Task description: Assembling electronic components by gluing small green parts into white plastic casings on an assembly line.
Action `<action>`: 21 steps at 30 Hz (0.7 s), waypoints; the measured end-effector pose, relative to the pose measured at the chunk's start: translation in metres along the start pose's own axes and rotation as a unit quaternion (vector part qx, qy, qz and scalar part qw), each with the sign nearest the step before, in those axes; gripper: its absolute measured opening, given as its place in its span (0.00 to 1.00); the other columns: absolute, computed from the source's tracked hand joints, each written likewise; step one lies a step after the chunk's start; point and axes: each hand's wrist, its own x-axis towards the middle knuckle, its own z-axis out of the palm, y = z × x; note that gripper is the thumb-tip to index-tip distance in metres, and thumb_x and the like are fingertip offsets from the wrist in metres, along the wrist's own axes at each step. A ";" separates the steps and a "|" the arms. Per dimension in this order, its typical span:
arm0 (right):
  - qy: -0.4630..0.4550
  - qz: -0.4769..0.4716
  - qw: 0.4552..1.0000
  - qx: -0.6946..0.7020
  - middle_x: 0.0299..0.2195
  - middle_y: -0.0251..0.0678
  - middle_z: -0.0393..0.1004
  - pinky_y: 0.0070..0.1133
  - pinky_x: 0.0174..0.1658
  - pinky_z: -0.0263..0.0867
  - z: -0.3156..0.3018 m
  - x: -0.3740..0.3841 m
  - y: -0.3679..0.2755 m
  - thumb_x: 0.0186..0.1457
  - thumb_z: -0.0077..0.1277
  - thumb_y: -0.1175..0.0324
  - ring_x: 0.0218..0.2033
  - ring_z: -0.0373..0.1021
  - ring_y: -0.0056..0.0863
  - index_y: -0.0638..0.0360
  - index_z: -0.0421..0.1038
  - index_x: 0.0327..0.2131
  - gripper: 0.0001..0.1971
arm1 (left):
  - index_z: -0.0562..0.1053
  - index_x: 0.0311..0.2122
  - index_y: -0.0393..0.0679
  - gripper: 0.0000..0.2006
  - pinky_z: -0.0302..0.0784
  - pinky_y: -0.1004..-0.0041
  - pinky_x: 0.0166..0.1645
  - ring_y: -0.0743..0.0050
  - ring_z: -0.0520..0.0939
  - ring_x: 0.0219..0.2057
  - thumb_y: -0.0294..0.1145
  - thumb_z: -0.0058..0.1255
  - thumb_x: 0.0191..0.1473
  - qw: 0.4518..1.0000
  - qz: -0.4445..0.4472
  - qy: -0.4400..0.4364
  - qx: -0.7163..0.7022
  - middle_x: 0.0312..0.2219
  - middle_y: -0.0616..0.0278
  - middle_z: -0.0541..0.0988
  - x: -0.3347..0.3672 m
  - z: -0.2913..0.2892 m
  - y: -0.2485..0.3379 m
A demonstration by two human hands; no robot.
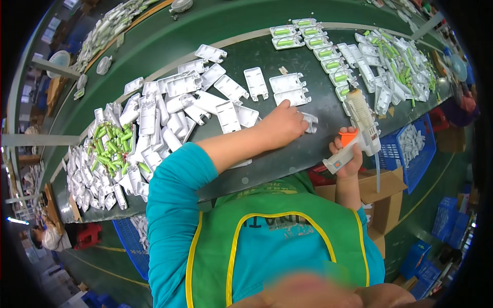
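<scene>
My right hand [351,159] is wrapped round the grip of a hot glue gun [363,115], whitish with an orange trigger, its nozzle pointing toward the far side of the workbench. My left hand [285,124] is closed over a white plastic casing [310,122]; most of this casing is hidden under the fingers. Just beyond that hand, two open white casings [287,82] lie side by side. A row of casings holding green battery cells [333,65] runs along the bench to the left of the glue gun's nozzle.
A heap of white casings [179,84] covers the bench's left part, with loose green cells [110,146] on it. More casings and cells [398,66] pile up at right. Below the bench's right edge stand a blue basket [429,141] and a cardboard box [387,205].
</scene>
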 end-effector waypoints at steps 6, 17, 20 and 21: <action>0.006 0.007 1.000 0.005 0.48 0.36 0.64 0.22 0.34 0.60 0.000 0.000 -0.001 0.54 0.50 0.62 0.33 0.62 0.24 0.54 0.58 0.53 0.24 | 0.72 0.28 0.48 0.11 0.64 0.63 0.38 0.64 0.76 0.30 0.44 0.55 0.48 0.991 -0.128 0.021 -0.014 0.24 0.65 0.75 0.005 -0.005 -0.006; -0.002 0.003 1.000 0.012 0.48 0.36 0.64 0.22 0.34 0.61 0.001 0.000 -0.001 0.54 0.50 0.62 0.32 0.62 0.25 0.54 0.59 0.53 0.24 | 0.76 0.33 0.48 0.10 0.68 0.62 0.42 0.62 0.72 0.42 0.22 0.50 0.43 0.973 -0.186 -0.087 0.107 0.34 0.62 0.73 -0.038 -0.065 -0.130; -0.001 0.003 1.000 0.006 0.48 0.36 0.64 0.22 0.34 0.60 0.003 0.001 -0.001 0.55 0.50 0.62 0.32 0.62 0.24 0.54 0.58 0.53 0.23 | 0.75 0.30 0.49 0.05 0.67 0.65 0.43 0.67 0.72 0.42 0.27 0.52 0.44 0.974 -0.128 -0.085 0.169 0.33 0.65 0.73 -0.033 -0.062 -0.137; -0.001 0.001 1.000 0.004 0.48 0.36 0.64 0.22 0.34 0.60 0.002 0.001 -0.001 0.55 0.50 0.62 0.32 0.62 0.24 0.54 0.58 0.53 0.23 | 0.75 0.30 0.49 0.05 0.67 0.65 0.43 0.67 0.72 0.42 0.27 0.52 0.44 0.974 -0.127 -0.083 0.169 0.33 0.65 0.73 -0.032 -0.064 -0.141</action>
